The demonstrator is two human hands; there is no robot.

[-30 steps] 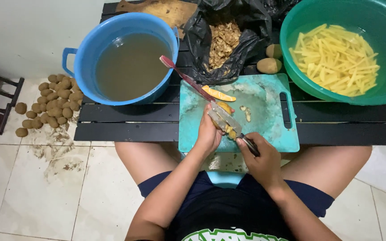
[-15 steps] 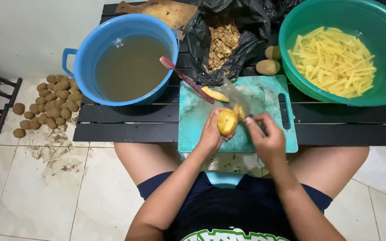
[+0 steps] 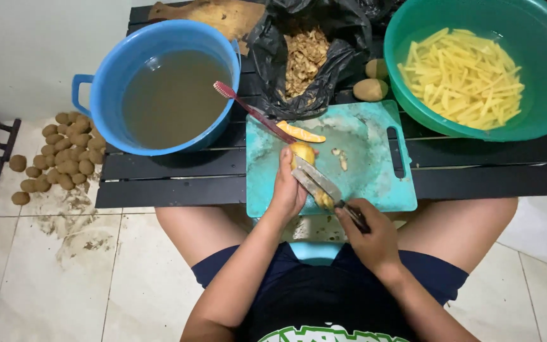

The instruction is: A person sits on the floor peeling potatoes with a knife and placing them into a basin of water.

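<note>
Seen from the head camera, the left hand point(image 3: 288, 190) was closed around a peeled yellow potato point(image 3: 303, 154), holding it over the near left part of the teal cutting board point(image 3: 368, 171). The right hand point(image 3: 375, 237) was wrapped around the dark handle of a knife point(image 3: 321, 187), whose broad blade lay slanted across the potato, touching it just beside the left fingers. The board rested on a black slatted table point(image 3: 159, 177), its near edge over the person's lap. On the board, beyond the potato, lay a yellow potato slice point(image 3: 300, 133) and a small pale scrap point(image 3: 340, 157). A red-headed toothbrush point(image 3: 254, 114) leaned from the rim of a blue basin point(image 3: 106, 82) down onto the board; the basin stood at the table's left and held murky brown water. At the right a green basin point(image 3: 539, 120) held water and many pale yellow potato sticks point(image 3: 466, 79). Between the two basins an open black plastic bag point(image 3: 343, 38) held brown peelings, and two unpeeled potatoes point(image 3: 371, 88) lay just beside the green basin. A heap of small brown potatoes point(image 3: 64, 152) sat on the tiled floor at the left, with scattered dirt near it.
</note>
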